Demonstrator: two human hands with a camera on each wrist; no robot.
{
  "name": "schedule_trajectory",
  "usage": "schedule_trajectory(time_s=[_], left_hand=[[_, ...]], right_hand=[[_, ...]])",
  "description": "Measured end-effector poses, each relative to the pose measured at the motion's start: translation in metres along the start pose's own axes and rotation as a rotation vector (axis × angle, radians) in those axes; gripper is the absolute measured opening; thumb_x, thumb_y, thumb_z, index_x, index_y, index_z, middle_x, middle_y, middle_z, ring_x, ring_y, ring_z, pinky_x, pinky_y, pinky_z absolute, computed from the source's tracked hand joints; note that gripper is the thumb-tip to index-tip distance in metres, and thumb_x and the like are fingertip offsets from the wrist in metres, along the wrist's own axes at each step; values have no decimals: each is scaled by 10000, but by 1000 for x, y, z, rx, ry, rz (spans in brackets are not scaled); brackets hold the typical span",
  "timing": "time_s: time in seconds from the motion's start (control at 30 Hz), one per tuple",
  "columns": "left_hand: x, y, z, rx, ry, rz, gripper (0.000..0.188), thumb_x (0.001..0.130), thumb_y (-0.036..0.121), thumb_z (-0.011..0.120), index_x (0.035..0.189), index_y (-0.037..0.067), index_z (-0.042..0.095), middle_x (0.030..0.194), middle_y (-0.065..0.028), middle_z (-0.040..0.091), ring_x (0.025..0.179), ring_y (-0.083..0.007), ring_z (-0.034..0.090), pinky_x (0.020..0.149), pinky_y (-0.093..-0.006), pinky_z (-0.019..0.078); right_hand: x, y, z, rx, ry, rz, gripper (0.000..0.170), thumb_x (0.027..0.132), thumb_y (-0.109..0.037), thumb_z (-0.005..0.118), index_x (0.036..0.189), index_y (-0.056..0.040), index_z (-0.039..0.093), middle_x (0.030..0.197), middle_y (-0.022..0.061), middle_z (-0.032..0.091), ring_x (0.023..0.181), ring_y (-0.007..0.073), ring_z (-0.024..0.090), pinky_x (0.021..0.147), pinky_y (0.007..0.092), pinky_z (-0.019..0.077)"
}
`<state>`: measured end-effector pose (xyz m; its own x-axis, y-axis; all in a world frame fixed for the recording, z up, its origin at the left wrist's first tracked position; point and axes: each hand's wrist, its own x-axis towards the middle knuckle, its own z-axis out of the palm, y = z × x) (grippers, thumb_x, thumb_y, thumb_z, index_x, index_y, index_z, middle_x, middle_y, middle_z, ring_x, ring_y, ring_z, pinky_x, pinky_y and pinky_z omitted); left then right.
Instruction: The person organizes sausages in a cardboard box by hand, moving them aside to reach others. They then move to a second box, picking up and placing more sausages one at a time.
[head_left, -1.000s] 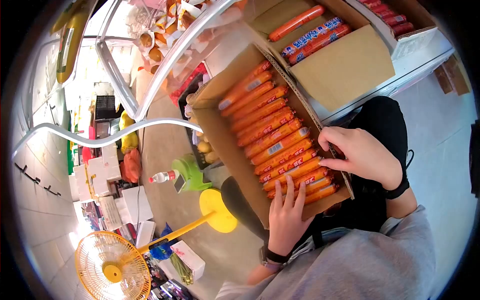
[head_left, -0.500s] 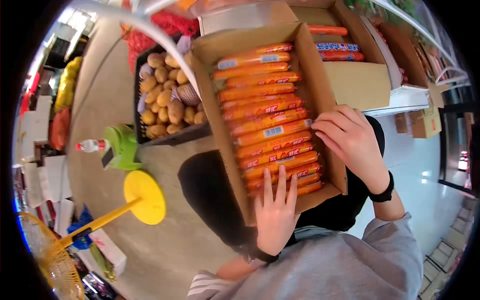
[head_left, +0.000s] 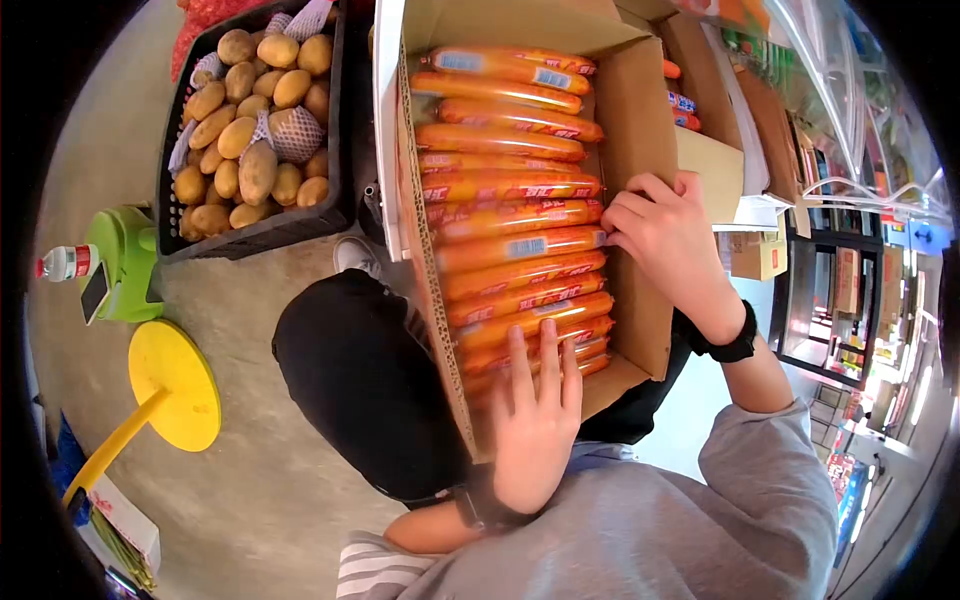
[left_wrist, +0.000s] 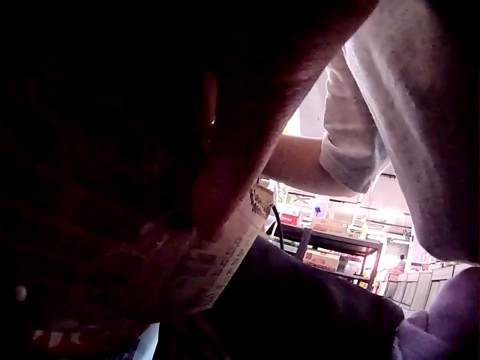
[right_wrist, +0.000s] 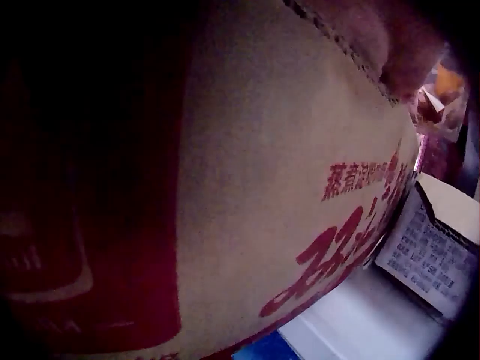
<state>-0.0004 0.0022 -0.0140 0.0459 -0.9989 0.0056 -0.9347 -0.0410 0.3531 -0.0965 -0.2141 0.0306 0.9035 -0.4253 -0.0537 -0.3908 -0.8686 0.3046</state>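
In the head view, an open cardboard box (head_left: 640,150) holds a row of sausages (head_left: 520,187) in orange film with red lettering. My left hand (head_left: 538,425) reaches over the near end of the box, its straight fingers resting on the nearest sausages. My right hand (head_left: 670,250) comes over the box's right wall, its fingers curled and their tips pinching the right end of a sausage with a barcode label (head_left: 525,246). In the right wrist view, the box's printed outer side (right_wrist: 255,187) fills most of the picture. The left wrist view is mostly dark.
A black crate (head_left: 345,190) of potatoes (head_left: 257,170) stands on the floor at left. Near it are a green stool-like object (head_left: 125,265) with a bottle (head_left: 70,263), and a fan's yellow base (head_left: 185,385). Another open carton (head_left: 708,165) stands beyond the sausage box.
The head view has swung right, bringing in the potato crate. My right hand has moved from the wall near the front sausages to the end of the barcoded one; my left stays on the nearest sausages.
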Motion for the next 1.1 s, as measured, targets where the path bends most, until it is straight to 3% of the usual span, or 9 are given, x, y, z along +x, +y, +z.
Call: schedule_trajectory(time_s=[0.2, 0.47, 0.6, 0.8, 0.87, 1.1], left_hand=[[1, 0, -3, 13, 4, -6, 497, 843, 141, 533, 1335, 71, 523, 1510, -131, 361, 1361, -405, 370, 869, -435, 475], [0, 0, -2, 46, 5, 14, 483, 847, 150, 528, 1324, 72, 534, 1503, -133, 370, 1357, -400, 378, 875, -427, 469], [0, 0, -1, 49, 12, 14, 498, 845, 151, 529, 1337, 73, 523, 1504, -136, 368, 1360, -402, 372, 880, -431, 468], [0, -1, -3, 41, -6, 16, 512, 840, 153, 538, 1344, 68, 516, 1513, -137, 354, 1367, -406, 359, 880, -443, 464], [0, -1, -1, 40, -1, 16, 512, 840, 152, 538, 1345, 72, 516, 1513, -137, 354, 1366, -407, 360, 878, -444, 465], [1, 1, -2, 33, 28, -1, 488, 827, 143, 546, 1312, 89, 540, 1500, -134, 371, 1339, -393, 394, 886, -444, 457]], right_hand=[[-1, 4, -11, 11, -62, -29, 143, 736, -216, 683, 825, -144, 597, 832, -13, 562, 987, 156, 535, 862, 365, 365], [-6, 17, -25, 367, -64, 43, 131, 841, -143, 627, 944, -80, 576, 953, 45, 593, 1074, 234, 534, 954, 395, 350], [-7, 17, -28, 383, -67, 42, 144, 856, -151, 620, 974, -76, 586, 984, 44, 601, 1070, 243, 541, 953, 393, 351], [-9, 14, -22, 314, -49, -4, 116, 819, -117, 624, 909, -68, 572, 964, 40, 585, 1063, 231, 537, 939, 398, 346], [-10, 13, -17, 95, -70, -81, 94, 832, -161, 608, 908, -105, 605, 974, 20, 577, 1085, 194, 520, 956, 378, 349], [-5, 2, -11, 6, -113, -3, 136, 790, -212, 658, 877, -118, 610, 969, 9, 570, 1056, 183, 518, 937, 368, 362]])
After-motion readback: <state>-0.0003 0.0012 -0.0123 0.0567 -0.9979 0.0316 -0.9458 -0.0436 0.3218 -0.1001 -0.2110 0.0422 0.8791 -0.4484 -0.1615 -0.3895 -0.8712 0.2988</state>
